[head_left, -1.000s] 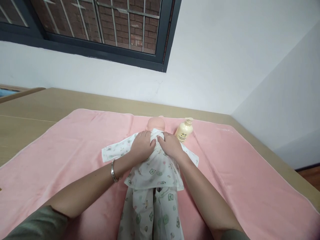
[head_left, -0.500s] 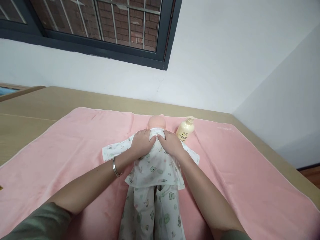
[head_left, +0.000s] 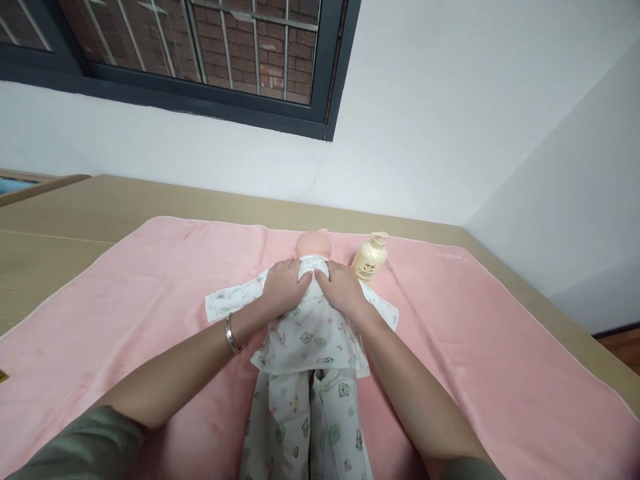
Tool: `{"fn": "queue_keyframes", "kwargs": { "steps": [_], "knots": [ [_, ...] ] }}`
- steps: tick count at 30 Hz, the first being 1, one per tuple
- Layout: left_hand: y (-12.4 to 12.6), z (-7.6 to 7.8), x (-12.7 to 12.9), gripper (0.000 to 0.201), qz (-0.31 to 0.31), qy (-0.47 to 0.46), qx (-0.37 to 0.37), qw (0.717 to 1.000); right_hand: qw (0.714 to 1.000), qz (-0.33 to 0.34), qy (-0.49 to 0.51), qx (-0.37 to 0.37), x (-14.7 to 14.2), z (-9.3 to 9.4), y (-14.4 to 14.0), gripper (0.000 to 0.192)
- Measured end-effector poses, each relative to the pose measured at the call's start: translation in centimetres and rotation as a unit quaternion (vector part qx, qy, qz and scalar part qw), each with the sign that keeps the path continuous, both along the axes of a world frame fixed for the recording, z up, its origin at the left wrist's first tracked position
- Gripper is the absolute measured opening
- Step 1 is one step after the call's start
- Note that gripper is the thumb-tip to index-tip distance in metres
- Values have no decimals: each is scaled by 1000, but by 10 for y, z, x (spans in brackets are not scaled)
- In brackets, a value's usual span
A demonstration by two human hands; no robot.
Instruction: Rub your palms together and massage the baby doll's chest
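Pink towel (head_left: 150, 293) under a doll (head_left: 314, 245) lying mid-table; left hand (head_left: 285, 288) and right hand (head_left: 339, 288) press flat, fingers spread, on its shirt (head_left: 310, 333) near the collar. Smoothing step, I judge; next needs gentle, even strokes.

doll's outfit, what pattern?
White with small green and pink animal prints on the doll's outfit, clearest in the head view.

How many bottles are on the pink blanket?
1. The cream pump bottle stands on the pink blanket, just right of the doll's head, near the right hand. No others show.
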State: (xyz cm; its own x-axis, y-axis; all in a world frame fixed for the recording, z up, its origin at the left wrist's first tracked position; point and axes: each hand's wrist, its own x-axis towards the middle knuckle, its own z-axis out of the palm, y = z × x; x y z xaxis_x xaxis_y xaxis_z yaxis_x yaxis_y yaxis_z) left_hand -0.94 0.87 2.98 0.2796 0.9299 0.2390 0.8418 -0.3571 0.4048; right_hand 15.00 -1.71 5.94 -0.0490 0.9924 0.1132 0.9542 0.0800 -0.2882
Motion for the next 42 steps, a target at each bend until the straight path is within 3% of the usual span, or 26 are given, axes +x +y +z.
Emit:
{"fn": "queue_keyframes", "kwargs": {
  "steps": [16,25,33,42],
  "knots": [
    [0,-3,0,36,1,-18,2,1000,1000,5,21,-2,1,-3,2,48],
    [-1,-7,1,53,7,-18,11,1000,1000,-1,13,-8,1,-3,1,54],
    [-1,-6,0,50,2,-17,6,1000,1000,9,24,-8,4,-2,3,49],
    [0,-6,-1,45,-10,-21,11,1000,999,-16,38,-12,4,-5,2,64]
  ]
}}
